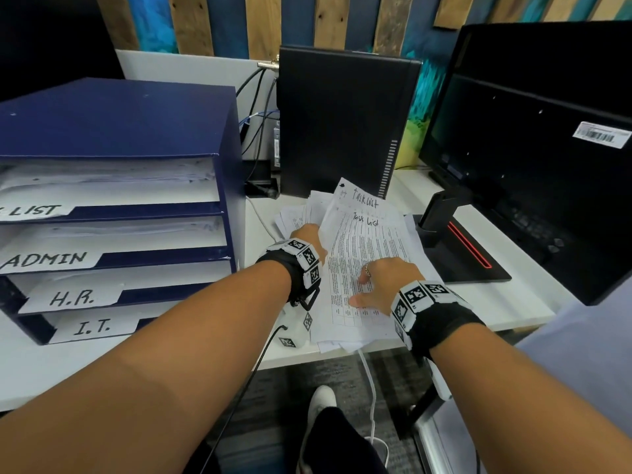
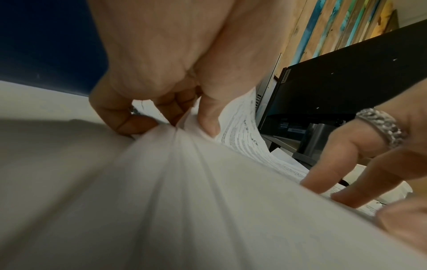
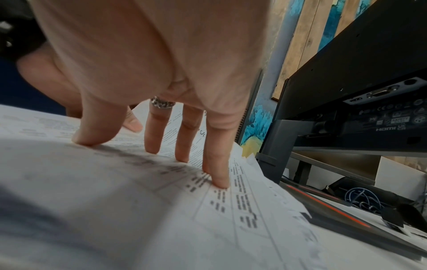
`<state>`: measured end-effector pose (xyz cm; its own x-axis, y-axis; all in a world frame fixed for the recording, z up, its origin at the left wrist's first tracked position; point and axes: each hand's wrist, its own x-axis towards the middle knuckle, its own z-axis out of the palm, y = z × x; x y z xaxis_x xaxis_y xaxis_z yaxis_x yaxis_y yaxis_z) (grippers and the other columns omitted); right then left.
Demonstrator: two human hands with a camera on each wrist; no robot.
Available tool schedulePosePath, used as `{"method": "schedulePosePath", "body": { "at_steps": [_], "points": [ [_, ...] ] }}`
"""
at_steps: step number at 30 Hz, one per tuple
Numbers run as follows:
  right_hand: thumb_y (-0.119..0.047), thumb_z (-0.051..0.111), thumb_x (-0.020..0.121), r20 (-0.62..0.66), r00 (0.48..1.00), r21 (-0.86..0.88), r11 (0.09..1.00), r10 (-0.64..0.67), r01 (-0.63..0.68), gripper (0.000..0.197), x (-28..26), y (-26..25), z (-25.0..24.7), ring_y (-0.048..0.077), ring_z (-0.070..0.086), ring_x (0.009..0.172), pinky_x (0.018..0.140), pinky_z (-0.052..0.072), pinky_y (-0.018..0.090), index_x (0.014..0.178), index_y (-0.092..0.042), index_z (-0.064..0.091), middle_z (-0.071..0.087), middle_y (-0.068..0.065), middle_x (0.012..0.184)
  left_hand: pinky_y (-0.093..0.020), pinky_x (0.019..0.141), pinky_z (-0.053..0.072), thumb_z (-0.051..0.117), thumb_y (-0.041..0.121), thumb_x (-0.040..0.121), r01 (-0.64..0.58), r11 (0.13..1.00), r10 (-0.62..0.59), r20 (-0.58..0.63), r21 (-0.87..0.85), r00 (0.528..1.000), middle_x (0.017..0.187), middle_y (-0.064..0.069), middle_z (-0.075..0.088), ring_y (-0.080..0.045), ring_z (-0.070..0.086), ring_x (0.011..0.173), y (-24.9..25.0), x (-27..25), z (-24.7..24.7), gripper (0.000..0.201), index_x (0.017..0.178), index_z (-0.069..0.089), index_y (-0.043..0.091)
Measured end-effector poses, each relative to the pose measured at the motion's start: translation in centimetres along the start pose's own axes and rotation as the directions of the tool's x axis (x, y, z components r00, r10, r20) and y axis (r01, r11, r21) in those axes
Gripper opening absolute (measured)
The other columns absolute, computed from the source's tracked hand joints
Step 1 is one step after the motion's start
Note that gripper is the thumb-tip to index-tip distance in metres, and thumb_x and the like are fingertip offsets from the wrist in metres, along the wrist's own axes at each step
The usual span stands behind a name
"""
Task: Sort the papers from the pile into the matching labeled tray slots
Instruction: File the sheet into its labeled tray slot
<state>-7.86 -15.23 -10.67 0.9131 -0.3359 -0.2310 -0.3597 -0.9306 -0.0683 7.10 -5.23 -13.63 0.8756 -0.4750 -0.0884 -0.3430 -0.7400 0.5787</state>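
A pile of printed papers (image 1: 366,268) lies on the white desk (image 1: 102,364) between my hands; the top sheets carry the handwritten words "Task List". My left hand (image 1: 307,234) grips several sheets (image 2: 184,164) at their left edge, thumb on top and fingers curled under, lifting that edge. My right hand (image 1: 376,285) presses the top sheet (image 3: 208,210) down with straight, spread fingertips (image 3: 219,180); one finger wears a ring. The blue tray rack (image 1: 113,206) stands at the left with slots labelled LIST, ADMIN, H.R. and I.T., each holding papers.
A black computer tower (image 1: 345,121) stands behind the pile. A monitor (image 1: 533,148) on a black stand with a red stripe (image 1: 468,248) is at the right. Cables (image 1: 256,107) run behind the rack. A white cable (image 1: 369,381) hangs off the desk's front edge.
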Motion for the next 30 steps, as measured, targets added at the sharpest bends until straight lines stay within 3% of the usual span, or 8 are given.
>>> {"method": "schedulePosePath", "body": {
  "at_steps": [6,8,11,17,20,24,27,30],
  "points": [
    [-0.048,0.067,0.09,-0.007,1.0,0.19,0.982,-0.008,0.009,0.047,-0.5,1.0,0.9,0.02,0.058,0.117,0.102,0.045,0.034,0.13,-0.024,0.06,0.058,-0.001,0.134,-0.03,0.079,0.051,0.064,0.016,0.091,0.011,0.992,-0.023,-0.097,-0.126,0.995,0.109,-0.012,0.067,-0.029,0.064,0.1,1.1,-1.8,-1.3,0.021,0.108,0.062,0.005],
    [-0.044,0.065,0.093,-0.135,0.99,0.32,0.947,0.048,-0.002,0.053,-0.9,1.4,1.0,0.022,0.055,0.123,0.106,0.043,0.036,0.14,-0.023,0.053,0.048,-0.001,0.147,-0.031,0.082,0.051,0.062,0.013,0.09,0.009,0.98,-0.037,-0.139,-0.197,0.99,0.103,-0.012,0.067,-0.027,0.062,0.095,1.5,-2.8,-2.3,0.005,0.094,0.062,0.009],
    [-0.043,0.066,0.091,-0.332,0.906,0.521,0.852,0.261,-0.054,0.07,-0.8,2.6,0.5,0.031,0.042,0.139,0.116,0.036,0.044,0.149,-0.016,0.04,0.036,0.004,0.156,-0.023,0.072,0.048,0.059,0.008,0.091,-0.009,0.948,-0.061,-0.21,-0.319,0.976,0.081,-0.002,0.062,-0.022,0.06,0.087,1.5,-4.7,-3.6,0.02,0.072,0.055,0.016],
    [-0.028,0.078,0.085,-0.36,0.823,0.845,0.527,0.439,0.089,0.095,-2.5,3.2,-2.2,0.029,0.046,0.138,0.115,0.037,0.048,0.157,-0.011,0.017,0.047,0.008,0.151,-0.016,0.064,0.049,0.061,0.006,0.092,-0.117,0.87,-0.002,-0.24,-0.479,0.971,0.098,-0.001,0.066,-0.017,0.06,0.09,0.5,-10.4,-6.0,0.014,0.105,0.065,0.009],
    [-0.024,0.081,0.083,-0.389,0.827,0.88,0.429,0.406,0.204,0.077,-4.6,2.8,-3.1,0.019,0.064,0.116,0.104,0.05,0.046,0.147,-0.016,0.04,0.065,0.002,0.131,-0.021,0.07,0.047,0.061,0.011,0.093,-0.159,0.836,0.005,-0.281,-0.526,0.96,0.104,0.005,0.067,-0.013,0.061,0.09,-0.5,-13.3,-6.9,0.021,0.114,0.065,0.012],
    [-0.013,0.077,0.086,-0.431,0.849,0.881,0.344,0.305,0.323,0.026,-7.6,1.1,-1.9,0.013,0.073,0.096,0.091,0.058,0.045,0.106,-0.026,0.068,0.076,-0.005,0.105,-0.041,0.084,0.058,0.063,0.022,0.093,-0.156,0.699,-0.048,-0.263,-0.698,0.964,0.102,0.006,0.073,-0.017,0.07,0.093,-3.2,-16.9,-7.2,0.014,0.106,0.067,0.022],
    [-0.004,0.075,0.086,-0.436,0.873,0.886,0.273,0.22,0.374,0.027,-9.8,-1.6,0.0,0.015,0.074,0.096,0.088,0.059,0.042,0.104,-0.023,0.07,0.076,-0.004,0.105,-0.045,0.086,0.058,0.06,0.017,0.097,-0.181,0.6,-0.11,-0.305,-0.779,0.946,0.104,0.004,0.074,-0.017,0.072,0.095,-5.3,-20.1,-6.9,0.018,0.112,0.067,0.022],
    [-0.003,0.075,0.086,-0.422,0.892,0.884,0.291,0.16,0.366,0.028,-10.9,-4.2,2.1,0.013,0.074,0.096,0.086,0.06,0.039,0.107,-0.021,0.07,0.075,-0.006,0.105,-0.04,0.083,0.059,0.059,0.015,0.097,-0.201,0.636,-0.197,-0.41,-0.745,0.891,0.101,0.002,0.075,-0.016,0.072,0.092,-7.4,-22.5,-6.6,0.021,0.116,0.067,0.014]
  ]
}}
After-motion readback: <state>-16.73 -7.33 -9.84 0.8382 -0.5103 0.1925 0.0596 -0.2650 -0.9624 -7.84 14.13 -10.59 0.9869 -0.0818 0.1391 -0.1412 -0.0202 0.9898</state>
